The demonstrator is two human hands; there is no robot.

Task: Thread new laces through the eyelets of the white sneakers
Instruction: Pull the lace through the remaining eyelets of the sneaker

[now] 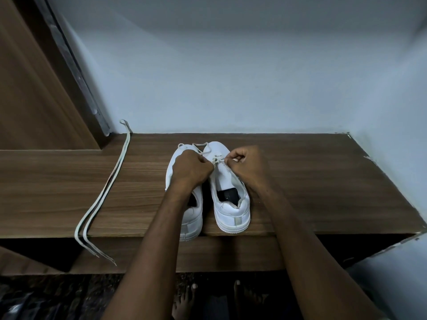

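Two white sneakers [232,202] side by side on a wooden shelf [323,181], heels at the near edge, toes toward the pale wall [231,77]; long axis of each running near to far, the left one's heel just overhanging the edge. Both hands over the right-hand shoe's eyelet rows, near the toe end. Left hand [190,168] curled tight, knuckles up, apparently gripping one run of the lace [216,160], though the pinch itself hidden under the fingers. Right hand [248,163] also curled, thumb and forefinger pinching the other run just beside the eyelets. Lace drawn taut and short between the two hands, crossing the tongue; a slack loop of it trailing past the toes toward the wall. Second lace [101,192] lying doubled and well apart on the left, fold at the far wall, both tips hanging over the near shelf edge, long axis near to far with a slight lean. Likely handling: lace light, flat, limp, no stiffness except at the tipped ends, so best taken right behind the tip for pushing through a hole, then pulled by the run once through. Prone to twisting and to slipping back out if let go slack. Shoe light enough to slide under a pull, hence worth steadying at the eyelet row or the collar. Upper soft but holding shape; not fragile.
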